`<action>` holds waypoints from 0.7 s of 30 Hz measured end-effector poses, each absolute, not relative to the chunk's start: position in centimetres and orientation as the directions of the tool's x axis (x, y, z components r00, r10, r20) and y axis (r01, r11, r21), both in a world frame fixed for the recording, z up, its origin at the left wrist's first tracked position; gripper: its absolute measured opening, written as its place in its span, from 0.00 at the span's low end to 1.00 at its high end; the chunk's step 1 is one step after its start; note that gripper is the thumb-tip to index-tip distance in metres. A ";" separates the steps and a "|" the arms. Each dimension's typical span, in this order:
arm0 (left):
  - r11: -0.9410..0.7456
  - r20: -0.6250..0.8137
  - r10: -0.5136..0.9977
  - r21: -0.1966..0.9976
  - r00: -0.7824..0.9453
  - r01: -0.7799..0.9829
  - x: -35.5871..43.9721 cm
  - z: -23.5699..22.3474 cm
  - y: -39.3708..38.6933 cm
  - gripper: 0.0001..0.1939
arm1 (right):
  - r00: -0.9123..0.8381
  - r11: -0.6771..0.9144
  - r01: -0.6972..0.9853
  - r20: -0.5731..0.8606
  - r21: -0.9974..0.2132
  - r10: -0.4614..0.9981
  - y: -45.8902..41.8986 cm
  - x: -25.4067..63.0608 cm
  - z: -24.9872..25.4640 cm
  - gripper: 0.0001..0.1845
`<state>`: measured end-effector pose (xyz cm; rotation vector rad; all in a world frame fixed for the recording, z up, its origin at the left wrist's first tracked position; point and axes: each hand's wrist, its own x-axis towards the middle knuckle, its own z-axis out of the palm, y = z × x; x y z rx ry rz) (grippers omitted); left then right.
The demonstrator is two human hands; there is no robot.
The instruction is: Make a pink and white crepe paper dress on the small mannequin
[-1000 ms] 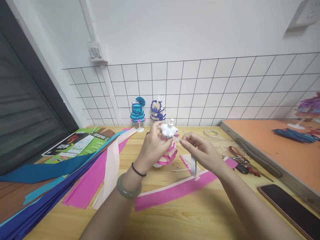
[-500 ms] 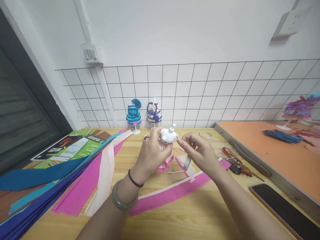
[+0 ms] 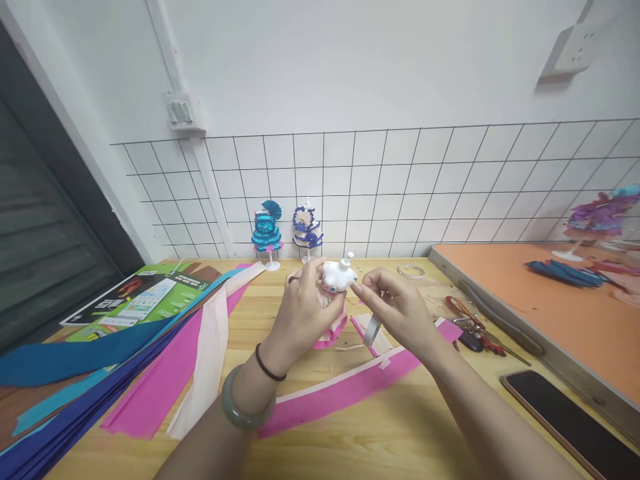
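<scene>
My left hand (image 3: 305, 307) is closed around a small dress-form figure with a white bust (image 3: 339, 276), a short knob neck and blue specks. Below the hand, its pale skirt with a pink edge (image 3: 330, 335) shows in part. My right hand (image 3: 397, 307) is closed, thumb and forefinger pinched close to the bust's right side. A narrow roll of tape (image 3: 371, 331) hangs in its lower fingers. Whether the fingertips pinch a piece of tape is too small to tell. Beneath both hands lies a pink crepe paper strip (image 3: 340, 393) with a pale upper edge.
Crepe paper strips (image 3: 165, 367) in several colours and a green printed sheet (image 3: 145, 300) cover the left. Two dressed figures, teal (image 3: 267, 230) and cream-and-blue (image 3: 307, 230), stand by the wall. Scissors (image 3: 463, 310), a phone (image 3: 565, 420), a ring-shaped roll (image 3: 411, 271) and an orange board (image 3: 565, 287) are right.
The white bust has tilted slightly in my left hand, its neck now a little lower and further right. My right fingertips stay beside it. The view has shifted very slightly.
</scene>
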<state>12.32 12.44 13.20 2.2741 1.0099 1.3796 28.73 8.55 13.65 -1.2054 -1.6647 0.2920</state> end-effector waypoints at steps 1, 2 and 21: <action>-0.714 0.658 0.693 0.568 0.295 0.409 12.3 13.2 12.4 0.23 | 0.022 0.472 0.565 0.585 -0.676 0.811 8.6 28.7 13.6 0.14; -0.716 0.660 0.690 0.567 0.296 0.406 12.3 13.2 12.4 0.23 | 0.027 0.474 0.562 0.588 -0.678 0.808 8.6 28.7 13.6 0.15; -0.694 0.625 0.716 0.591 0.310 0.410 12.3 13.4 12.1 0.24 | 0.129 0.420 0.542 0.565 -0.728 0.815 8.6 28.2 13.4 0.16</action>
